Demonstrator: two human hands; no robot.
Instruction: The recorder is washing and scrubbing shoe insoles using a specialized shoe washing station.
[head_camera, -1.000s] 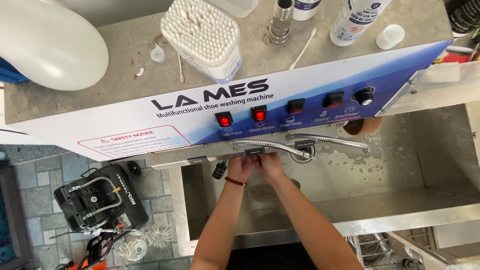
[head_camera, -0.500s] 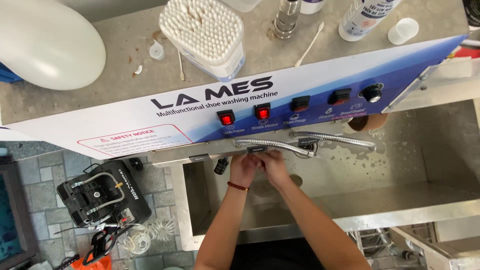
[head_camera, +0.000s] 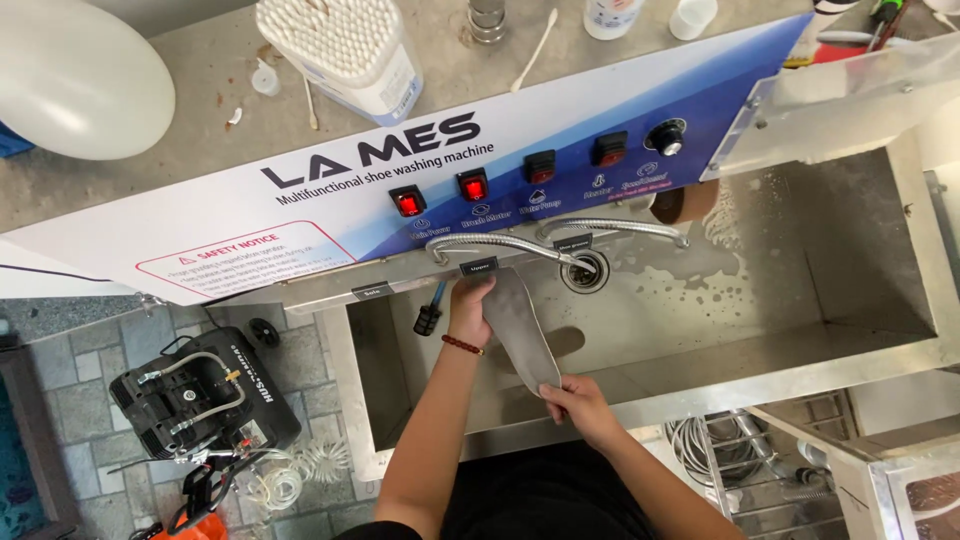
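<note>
Over a stainless steel sink basin (head_camera: 850, 290), two bare hands hold a grey shoe insole (head_camera: 520, 325) stretched between them. The left hand (head_camera: 470, 308), with a dark red beaded bracelet (head_camera: 462, 345) at its wrist, grips the wider end of the insole, fingers curled around its edge just under a flexible metal hose (head_camera: 500, 243). The right hand (head_camera: 572, 398) pinches the narrower end between thumb and fingers, nearer the person's body. The insole hangs at a slant above the basin, its top close to the hose and its bottom near the basin's front rim.

A second flexible metal hose (head_camera: 620, 228) curves beside the first, and a round drain (head_camera: 585, 270) sits just beyond them on the wet, foam-flecked basin floor. Behind the hoses stands a white and blue control panel (head_camera: 300, 230) with two lit red switches (head_camera: 440, 195), two dark switches (head_camera: 575, 158) and a black dial (head_camera: 667, 136).

On the concrete counter behind the panel rest a clear box of cotton swabs (head_camera: 340, 45) and a large white rounded object (head_camera: 75, 80). Down on the tiled floor at the left sits a black machine with tubes (head_camera: 200, 395).
</note>
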